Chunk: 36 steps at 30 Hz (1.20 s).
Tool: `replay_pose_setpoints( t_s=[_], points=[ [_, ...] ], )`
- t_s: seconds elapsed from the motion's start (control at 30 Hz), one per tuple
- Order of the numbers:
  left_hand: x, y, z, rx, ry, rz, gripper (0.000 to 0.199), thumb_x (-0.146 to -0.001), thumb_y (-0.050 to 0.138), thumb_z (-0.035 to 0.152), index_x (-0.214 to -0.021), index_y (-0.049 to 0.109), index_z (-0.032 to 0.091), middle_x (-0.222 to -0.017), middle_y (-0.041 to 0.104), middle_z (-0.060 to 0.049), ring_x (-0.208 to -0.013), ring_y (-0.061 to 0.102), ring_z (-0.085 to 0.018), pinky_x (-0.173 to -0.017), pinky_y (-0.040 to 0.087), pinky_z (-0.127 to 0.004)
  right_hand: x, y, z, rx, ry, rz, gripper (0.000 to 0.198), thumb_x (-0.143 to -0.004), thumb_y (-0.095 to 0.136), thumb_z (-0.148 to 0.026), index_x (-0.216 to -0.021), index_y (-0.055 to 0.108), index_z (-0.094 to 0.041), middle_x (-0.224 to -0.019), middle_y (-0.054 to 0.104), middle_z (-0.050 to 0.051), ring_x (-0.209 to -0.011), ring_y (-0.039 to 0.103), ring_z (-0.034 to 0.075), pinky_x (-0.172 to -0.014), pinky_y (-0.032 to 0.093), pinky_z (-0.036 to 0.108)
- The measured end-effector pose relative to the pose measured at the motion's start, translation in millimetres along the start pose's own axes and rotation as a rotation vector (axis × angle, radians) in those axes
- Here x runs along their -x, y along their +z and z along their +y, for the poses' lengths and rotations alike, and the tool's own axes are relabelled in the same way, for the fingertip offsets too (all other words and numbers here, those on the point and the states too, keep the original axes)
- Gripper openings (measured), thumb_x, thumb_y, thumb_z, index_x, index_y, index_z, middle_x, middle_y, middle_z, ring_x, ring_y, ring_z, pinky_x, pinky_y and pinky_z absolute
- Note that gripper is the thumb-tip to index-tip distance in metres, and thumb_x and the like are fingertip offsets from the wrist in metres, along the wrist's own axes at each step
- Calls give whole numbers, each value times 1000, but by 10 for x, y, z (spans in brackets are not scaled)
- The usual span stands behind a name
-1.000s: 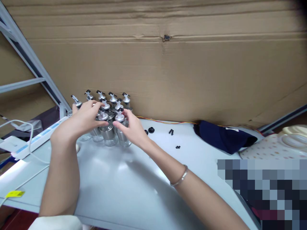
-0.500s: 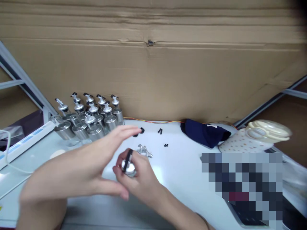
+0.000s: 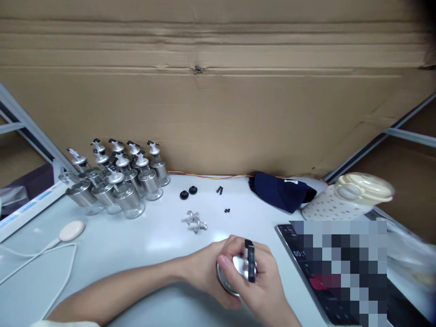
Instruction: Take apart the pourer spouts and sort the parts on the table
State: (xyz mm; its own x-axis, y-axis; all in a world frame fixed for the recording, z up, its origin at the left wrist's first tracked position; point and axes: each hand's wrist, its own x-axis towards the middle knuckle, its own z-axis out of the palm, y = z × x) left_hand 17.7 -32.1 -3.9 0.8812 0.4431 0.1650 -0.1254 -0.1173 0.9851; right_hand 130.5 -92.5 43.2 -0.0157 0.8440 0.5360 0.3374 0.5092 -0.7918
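Note:
Close to the table's front edge, both my hands are around one oil bottle with a silver pourer (image 3: 240,266) and a black flip lid. My left hand (image 3: 207,268) is closed round the bottle's body, which it mostly hides. From the right, my right hand (image 3: 267,281) grips the pourer at the top, its thumb on the silver collar. Beyond them lie two loose silver pourer spouts (image 3: 195,221), a pair of black round stoppers (image 3: 188,193), small black lids (image 3: 220,190) and tiny black pieces (image 3: 227,210).
Several assembled oil bottles (image 3: 131,197) stand grouped at the back left, beside a white strip box (image 3: 30,213). A round white pad (image 3: 71,231) with a cable lies at left. To the right are a navy cap (image 3: 284,193), a cream-lidded tumbler (image 3: 344,200) and a partly blurred phone-like device (image 3: 303,268).
My left hand, open and apart before, has closed round the bottle. The hands and bottle have moved right and nearer to me, and the view has shifted slightly.

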Motion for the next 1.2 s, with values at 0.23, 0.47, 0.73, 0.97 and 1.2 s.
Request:
replay_pose_setpoints(
  t_s=[0.23, 0.47, 0.73, 0.97, 1.2],
  points=[
    [16, -58, -6, 63, -51, -44, 43, -42, 81, 29, -68, 48, 17, -73, 47, 5, -67, 47, -12, -63, 44, -25, 68, 77, 113, -322, -24, -27, 21, -77, 60, -22, -60, 48, -20, -53, 54, -2, -50, 53, 12, -53, 44, 25],
    [81, 17, -17, 207, -89, -10, 45, -39, 83, 21, -70, 50, 17, -69, 51, 5, -67, 50, -11, -80, 46, -32, 65, -18, 138, -986, 331, -202, 44, -73, 69, -52, -61, 42, -20, -62, 46, -3, -56, 53, 12, -55, 44, 26],
    [55, 34, 55, 222, -44, 37, 41, -44, 80, 26, -64, 46, 17, -70, 49, 4, -66, 49, -10, -75, 46, -29, 128, 30, 185, -932, 293, -84, 47, -71, 66, -59, -61, 42, -20, -66, 51, 0, -59, 54, 14, -59, 46, 30],
    [89, 28, -93, 117, -76, 11, 50, -40, 80, 25, -67, 39, 19, -74, 47, 6, -67, 48, -8, -61, 42, -20, 247, 95, 146, -944, 301, 171, 39, -72, 66, -57, -71, 49, -22, -68, 52, -2, -54, 54, 12, -53, 47, 26],
    [35, 37, 47, 78, -113, -104, 57, -39, 80, 45, -69, 39, 19, -74, 49, 5, -68, 51, -11, -61, 45, -22, 308, 66, 237, -624, -33, 223, 27, -85, 55, -49, -77, 52, -23, -75, 60, 2, -66, 62, 18, -59, 54, 32]
  ],
)
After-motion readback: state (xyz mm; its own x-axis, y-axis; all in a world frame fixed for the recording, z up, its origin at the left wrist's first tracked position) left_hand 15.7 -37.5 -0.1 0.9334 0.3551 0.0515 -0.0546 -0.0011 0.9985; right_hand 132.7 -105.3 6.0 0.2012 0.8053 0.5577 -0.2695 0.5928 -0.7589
